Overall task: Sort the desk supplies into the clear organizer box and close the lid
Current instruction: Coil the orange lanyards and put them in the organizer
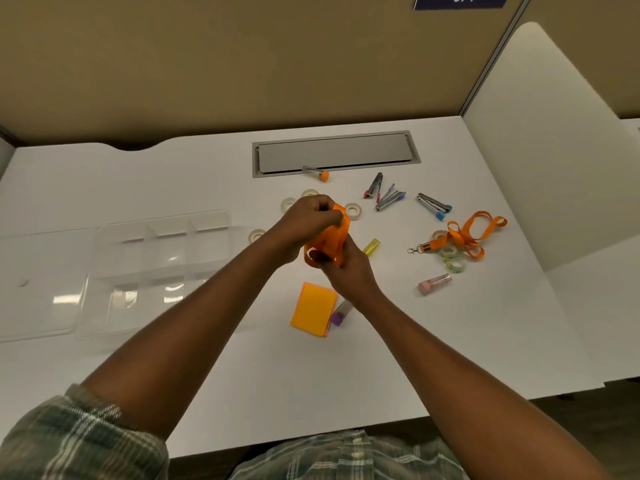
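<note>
**Both hands held a bunched lanyard above the desk.**
The box lay open at left. The left hand curled round the lanyard's top, and the right hand gripped it from below. Staplers and a second lanyard lay at right.

Organizer box: clear, with divided compartments, at my left; its lid lies open flat beside it.
Orange lanyard: bunched, gripped between my left hand and right hand.
Second lanyard: loose loops at the far right, draped over tape rolls.
Sticky notes: orange pad, lying flat.
</note>
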Motion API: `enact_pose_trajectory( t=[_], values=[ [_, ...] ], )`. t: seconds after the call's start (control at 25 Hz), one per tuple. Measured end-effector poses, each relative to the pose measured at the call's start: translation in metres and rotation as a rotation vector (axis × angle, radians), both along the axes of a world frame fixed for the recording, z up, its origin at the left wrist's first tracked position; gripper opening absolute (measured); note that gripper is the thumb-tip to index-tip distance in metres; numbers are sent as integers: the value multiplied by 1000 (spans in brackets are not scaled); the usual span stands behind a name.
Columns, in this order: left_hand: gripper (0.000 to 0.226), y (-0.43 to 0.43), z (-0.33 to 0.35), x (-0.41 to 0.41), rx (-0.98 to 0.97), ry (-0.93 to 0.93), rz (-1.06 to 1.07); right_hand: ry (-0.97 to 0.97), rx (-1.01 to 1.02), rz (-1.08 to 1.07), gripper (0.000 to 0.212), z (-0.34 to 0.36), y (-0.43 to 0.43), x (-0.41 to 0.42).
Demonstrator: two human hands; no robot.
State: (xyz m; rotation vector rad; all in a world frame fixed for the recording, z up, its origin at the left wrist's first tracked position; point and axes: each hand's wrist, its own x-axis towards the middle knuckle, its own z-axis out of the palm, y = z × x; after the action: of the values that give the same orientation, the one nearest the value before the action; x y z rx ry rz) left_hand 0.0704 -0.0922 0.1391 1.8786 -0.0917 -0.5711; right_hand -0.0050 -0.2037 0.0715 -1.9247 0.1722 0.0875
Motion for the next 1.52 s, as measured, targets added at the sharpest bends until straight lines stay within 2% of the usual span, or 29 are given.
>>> enact_pose_trajectory(
  t=[0.08,0.16,0.28,0.36,0.44,0.52,0.6,0.64,0.76,0.84,0.92,1.04,1.12,1.2,1.24,1.28,1.4,1.52],
  values=[
    [2,-6,0,-3,-43,39,107,98,90,-66,35,3,-8,2],
    [8,-9,-5,-6,-24,54,195,131,139,-53,25,5,-22,3],
    [28,-15,-22,-20,54,28,384,147,24,-68,11,11,-41,2],
    [51,-26,-34,-35,19,113,504,160,-41,-136,6,13,-50,1],
    [66,-44,-45,-52,-167,374,525,175,-42,-148,13,17,-52,-1],
    [68,-63,-54,-65,-471,646,504,178,-199,-16,25,21,-53,-3],
    [52,-80,-60,-71,-707,714,542,155,-494,162,29,25,-59,-4],
    [42,-87,-63,-71,-731,696,573,134,-595,236,30,27,-64,-6],
    [34,-102,-66,-67,-662,634,633,68,-623,380,31,29,-93,-7],
    [32,-105,-68,-63,-564,615,639,32,-482,377,29,26,-120,-3],
    [27,-108,-69,-62,-489,605,628,2,-371,267,27,16,-150,6],
    [18,-112,-71,-65,-431,615,638,-34,-495,-70,24,-13,-204,24],
    [19,-113,-73,-70,-408,620,629,59,-597,-231,47,-31,-241,36],
    [25,-112,-74,-76,-395,623,613,234,-632,-207,70,-44,-270,46],
    [27,-110,-74,-78,-386,622,607,296,-655,-148,72,-49,-280,51],
    [27,-109,-74,-80,-371,617,605,337,-685,-96,67,-54,-287,55],
    [25,-102,-72,-85,-346,604,605,320,-808,-90,26,-61,-298,61],
    [27,-96,-71,-88,-348,601,616,239,-781,-163,23,-46,-300,66]
  ],
)
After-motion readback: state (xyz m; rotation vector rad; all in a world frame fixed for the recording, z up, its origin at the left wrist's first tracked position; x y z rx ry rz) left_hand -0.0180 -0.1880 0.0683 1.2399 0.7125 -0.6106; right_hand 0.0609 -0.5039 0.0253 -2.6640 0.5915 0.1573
